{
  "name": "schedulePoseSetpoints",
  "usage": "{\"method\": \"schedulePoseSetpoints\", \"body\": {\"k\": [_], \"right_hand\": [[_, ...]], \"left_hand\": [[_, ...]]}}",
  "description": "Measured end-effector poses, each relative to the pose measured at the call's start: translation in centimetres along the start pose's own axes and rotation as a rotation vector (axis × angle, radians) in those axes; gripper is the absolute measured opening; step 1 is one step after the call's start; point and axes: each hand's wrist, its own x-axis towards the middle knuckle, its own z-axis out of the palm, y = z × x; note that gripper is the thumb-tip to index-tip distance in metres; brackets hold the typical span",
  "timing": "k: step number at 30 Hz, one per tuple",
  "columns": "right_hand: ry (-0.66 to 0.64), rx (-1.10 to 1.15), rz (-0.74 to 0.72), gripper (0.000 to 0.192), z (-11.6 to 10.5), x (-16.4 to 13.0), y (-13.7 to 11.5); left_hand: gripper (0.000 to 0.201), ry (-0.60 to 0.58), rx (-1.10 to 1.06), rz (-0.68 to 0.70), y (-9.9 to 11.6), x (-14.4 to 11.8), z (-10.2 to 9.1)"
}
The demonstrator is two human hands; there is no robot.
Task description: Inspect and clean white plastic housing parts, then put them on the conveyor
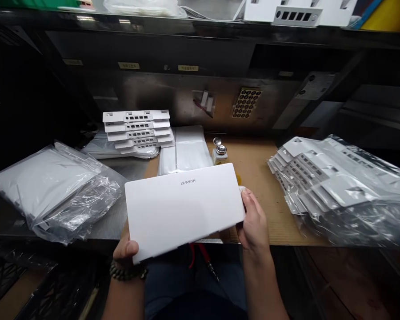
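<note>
A white plastic router cover [186,209] with an upside-down HUAWEI mark is held tilted over the bench's front edge. My left hand [125,249] grips its lower left corner, thumb on the face and the other fingers hidden behind. At the right end, my right hand [253,218] is closed round the short edge; a small white bit shows by its fingertips, too small to name. Behind the cover lie flat clear plastic bags [190,151] and a small dispenser bottle [220,153] with its metal lid up.
White covers with port cut-outs [138,129] are stacked at the back left. Bagged white panels [53,182] lie at the left, and more bagged covers [323,178] at the right. A shelf edge [186,31] crosses above. A red-handled tool [205,255] hangs below the front edge.
</note>
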Motion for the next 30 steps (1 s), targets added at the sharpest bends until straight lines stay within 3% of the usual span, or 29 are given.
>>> {"method": "schedulePoseSetpoints", "body": {"k": [2,4,6,8,10,12,15,17,21,27,30], "right_hand": [[0.009,-0.027,-0.043,0.034,-0.3,0.3,0.0],[-0.019,-0.063,-0.078,0.033,-0.6,0.6,0.0],[-0.048,-0.097,-0.132,0.032,-0.8,1.0,-0.1],[-0.009,-0.134,-0.233,0.029,-1.0,1.5,-0.5],[0.033,-0.131,-0.299,0.027,-1.2,1.9,-1.2],[-0.043,-0.075,-0.216,0.028,-1.3,2.2,-2.1],[-0.228,0.031,0.017,0.035,-0.9,2.2,-3.0],[-0.229,0.083,0.062,0.039,-0.5,2.1,-3.1],[-0.157,0.130,0.037,0.035,-0.3,2.0,-2.4],[-0.148,0.097,0.001,0.035,-0.7,2.1,-2.0],[-0.181,0.081,-0.035,0.038,-0.6,1.8,-2.2]], "left_hand": [[0.080,-0.012,0.055,0.024,2.0,0.1,2.1],[0.065,0.062,0.120,-0.014,3.3,0.2,3.9],[0.054,0.148,0.184,-0.023,3.8,0.3,4.6],[0.042,0.151,0.240,0.095,3.7,0.3,4.4],[0.029,0.028,0.316,0.307,3.6,0.3,3.7],[0.020,-0.174,0.444,0.503,3.7,0.5,3.3],[0.019,-0.433,0.591,0.615,4.3,1.1,3.4],[0.020,-0.501,0.597,0.624,4.4,1.6,3.8],[0.021,-0.498,0.587,0.582,3.6,2.4,3.8],[0.019,-0.545,0.534,0.595,3.0,3.0,3.6],[0.040,-0.570,0.498,0.669,2.2,3.0,4.3]]}}
